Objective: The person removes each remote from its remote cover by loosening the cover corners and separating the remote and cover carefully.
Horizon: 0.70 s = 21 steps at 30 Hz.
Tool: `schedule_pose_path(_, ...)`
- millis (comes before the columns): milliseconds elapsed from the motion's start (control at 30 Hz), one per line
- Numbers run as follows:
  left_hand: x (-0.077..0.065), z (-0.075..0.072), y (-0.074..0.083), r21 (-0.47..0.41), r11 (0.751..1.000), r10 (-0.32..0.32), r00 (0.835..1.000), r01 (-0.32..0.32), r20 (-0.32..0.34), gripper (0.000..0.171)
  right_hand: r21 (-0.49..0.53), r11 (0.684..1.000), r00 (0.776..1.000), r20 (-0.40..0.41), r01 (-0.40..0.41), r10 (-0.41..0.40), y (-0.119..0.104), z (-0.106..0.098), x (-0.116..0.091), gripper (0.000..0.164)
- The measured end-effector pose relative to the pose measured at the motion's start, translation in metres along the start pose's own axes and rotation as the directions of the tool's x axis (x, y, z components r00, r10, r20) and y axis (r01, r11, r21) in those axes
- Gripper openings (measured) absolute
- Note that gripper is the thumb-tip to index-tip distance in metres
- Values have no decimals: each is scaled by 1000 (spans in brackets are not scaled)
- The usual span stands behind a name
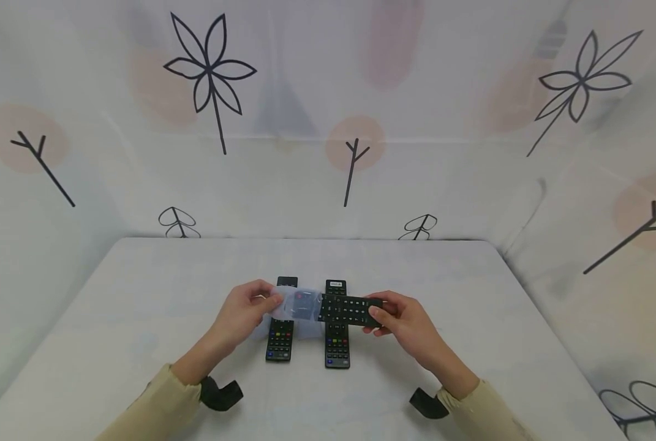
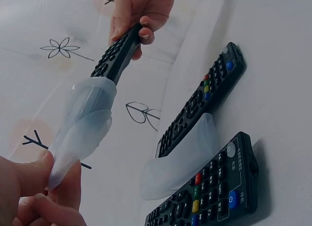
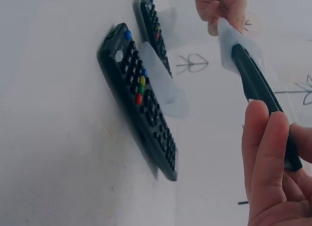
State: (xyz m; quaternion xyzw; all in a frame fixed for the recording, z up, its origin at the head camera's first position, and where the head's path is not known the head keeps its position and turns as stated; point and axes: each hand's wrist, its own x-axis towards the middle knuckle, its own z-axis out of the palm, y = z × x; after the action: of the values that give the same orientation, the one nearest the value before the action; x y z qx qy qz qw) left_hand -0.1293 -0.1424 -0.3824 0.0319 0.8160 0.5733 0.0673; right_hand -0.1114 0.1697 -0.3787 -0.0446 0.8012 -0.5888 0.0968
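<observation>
My right hand grips the bare end of a black remote control, thumb on the button side. The remote's other end sits inside a translucent silicone-looking sleeve. At the sleeve's far tip, my left hand pinches the soft material between thumb and fingers. Both hands hold the pair sideways above the table. Below lie two more black remotes, a left one and a right one, buttons up. Between those two rests a second translucent sleeve, partly hidden in the head view by the held one.
The white table reaches back to a patterned cloth wall with plant drawings. Cloth also rises along both sides. A black piece sits at the left wrist and another black piece at the right wrist.
</observation>
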Motion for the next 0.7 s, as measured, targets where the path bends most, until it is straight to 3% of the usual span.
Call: schedule_pose_path(700, 1, -3, -3, 37, 999, 9, 1000, -8, -17, 13, 5, 1000, 1000, 9, 15, -15, 3, -6, -3, 31)
